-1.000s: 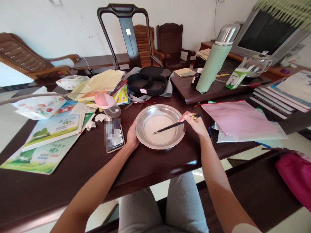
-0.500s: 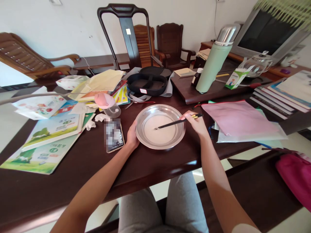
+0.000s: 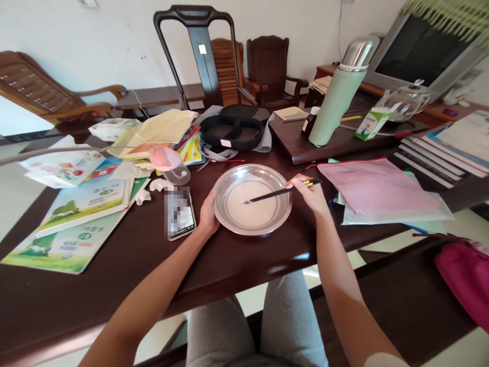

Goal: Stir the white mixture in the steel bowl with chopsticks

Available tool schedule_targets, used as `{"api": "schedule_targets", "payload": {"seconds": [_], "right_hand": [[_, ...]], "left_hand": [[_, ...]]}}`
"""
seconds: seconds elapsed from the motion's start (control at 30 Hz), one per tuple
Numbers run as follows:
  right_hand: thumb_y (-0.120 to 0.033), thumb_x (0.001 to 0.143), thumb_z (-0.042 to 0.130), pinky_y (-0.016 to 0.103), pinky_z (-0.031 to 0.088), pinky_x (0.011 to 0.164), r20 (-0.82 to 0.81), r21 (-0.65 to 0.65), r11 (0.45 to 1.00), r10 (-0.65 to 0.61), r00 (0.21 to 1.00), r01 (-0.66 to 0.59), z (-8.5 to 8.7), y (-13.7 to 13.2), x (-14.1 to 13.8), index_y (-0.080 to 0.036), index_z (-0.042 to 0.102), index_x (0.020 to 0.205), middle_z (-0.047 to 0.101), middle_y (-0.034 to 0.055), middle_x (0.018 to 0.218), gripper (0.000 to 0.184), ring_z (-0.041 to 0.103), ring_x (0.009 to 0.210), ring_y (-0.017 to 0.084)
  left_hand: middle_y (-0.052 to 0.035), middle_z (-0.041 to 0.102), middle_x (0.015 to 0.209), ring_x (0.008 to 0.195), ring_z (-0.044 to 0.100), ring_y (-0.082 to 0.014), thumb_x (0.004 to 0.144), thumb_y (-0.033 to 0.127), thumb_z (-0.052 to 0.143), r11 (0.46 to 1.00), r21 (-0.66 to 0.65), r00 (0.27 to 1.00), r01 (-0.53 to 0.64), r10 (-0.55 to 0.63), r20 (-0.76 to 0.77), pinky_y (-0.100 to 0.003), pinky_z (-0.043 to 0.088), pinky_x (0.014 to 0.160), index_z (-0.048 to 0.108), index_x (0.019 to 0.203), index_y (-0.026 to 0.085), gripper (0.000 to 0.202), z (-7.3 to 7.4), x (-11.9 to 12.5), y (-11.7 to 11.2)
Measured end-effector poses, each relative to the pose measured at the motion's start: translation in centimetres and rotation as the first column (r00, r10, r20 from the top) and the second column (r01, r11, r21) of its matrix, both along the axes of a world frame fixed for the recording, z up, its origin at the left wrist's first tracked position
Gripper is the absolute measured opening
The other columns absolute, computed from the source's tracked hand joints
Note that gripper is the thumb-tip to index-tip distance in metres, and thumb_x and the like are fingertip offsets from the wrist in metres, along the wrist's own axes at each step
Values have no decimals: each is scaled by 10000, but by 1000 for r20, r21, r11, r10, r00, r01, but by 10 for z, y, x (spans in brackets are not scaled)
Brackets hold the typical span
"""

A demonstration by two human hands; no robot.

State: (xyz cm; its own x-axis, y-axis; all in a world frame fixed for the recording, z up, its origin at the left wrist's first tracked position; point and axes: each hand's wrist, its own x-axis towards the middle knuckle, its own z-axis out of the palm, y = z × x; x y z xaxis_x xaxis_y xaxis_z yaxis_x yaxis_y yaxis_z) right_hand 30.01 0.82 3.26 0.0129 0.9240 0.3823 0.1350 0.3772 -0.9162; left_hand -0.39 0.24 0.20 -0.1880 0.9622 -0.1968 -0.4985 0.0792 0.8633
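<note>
A shallow stainless steel bowl (image 3: 282, 214) stands on the dark table, holding a smooth whitish liquid (image 3: 254, 214). My left hand (image 3: 209, 214) grips the bowl's left rim, thumb near the edge and the other fingers partly hidden against its side. In my right hand (image 3: 307, 193), above the right rim, is a pair of black chopsticks (image 3: 269, 194) with gold-coloured bands. They slant down to the left, and their tips meet the liquid near the middle of the bowl. A phone (image 3: 181, 214) lies just left of my left hand.
Behind the phone stands a pink-lidded cup (image 3: 166, 160). Workbooks (image 3: 76, 234) cover the left side. An open black case (image 3: 231, 133) lies behind the bowl. To the right are a pink pouch (image 3: 378, 183), a green thermos (image 3: 336, 102) and stacked books (image 3: 431, 160).
The chopsticks have shifted very slightly to the right within the bowl, together with my right hand. My left hand keeps its place on the rim.
</note>
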Motion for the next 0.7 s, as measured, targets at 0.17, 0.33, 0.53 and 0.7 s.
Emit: {"api": "schedule_targets", "payload": {"seconds": [0.17, 0.33, 0.53, 0.7], "right_hand": [[-838, 892, 723, 418, 649, 762, -64, -11, 997, -83, 994, 83, -1, 0, 4, -272, 722, 584, 746, 40, 609, 645, 774, 656, 254], [-838, 849, 773, 410, 645, 813, 25, -43, 993, 107, 994, -106, 1, -1, -3, -269, 808, 690, 830, 54, 765, 592, 823, 799, 270], [-826, 900, 727, 420, 639, 832, -33, 15, 991, -129, 991, 130, -1, 1, 4, -274, 729, 620, 781, 42, 677, 619, 791, 724, 254], [-798, 908, 738, 405, 637, 777, 1, 5, 999, 35, 999, -35, -1, -2, 1, -263, 761, 642, 781, 54, 703, 597, 785, 725, 251]], "left_hand": [[-86, 878, 1132, 1359, 733, -368, 772, 464, 881, 1000, -15, 1000, -6, 6, -4, -463, 575, 1198, 818, 943, 211, 312, -1, -2, 0], [-102, 874, 1174, 1380, 723, -376, 770, 450, 878, 1000, -8, 1000, -2, 2, 7, -453, 564, 1208, 821, 961, 200, 319, 2, 0, -1], [-91, 879, 1115, 1345, 740, -375, 782, 462, 869, 1000, -10, 1000, 2, -2, -2, -461, 581, 1185, 819, 955, 206, 313, 2, 0, -1], [-84, 879, 1107, 1324, 751, -374, 793, 478, 872, 1000, -28, 1000, -8, 7, -13, -474, 594, 1169, 831, 1034, 208, 365, 0, 0, -1]]}}
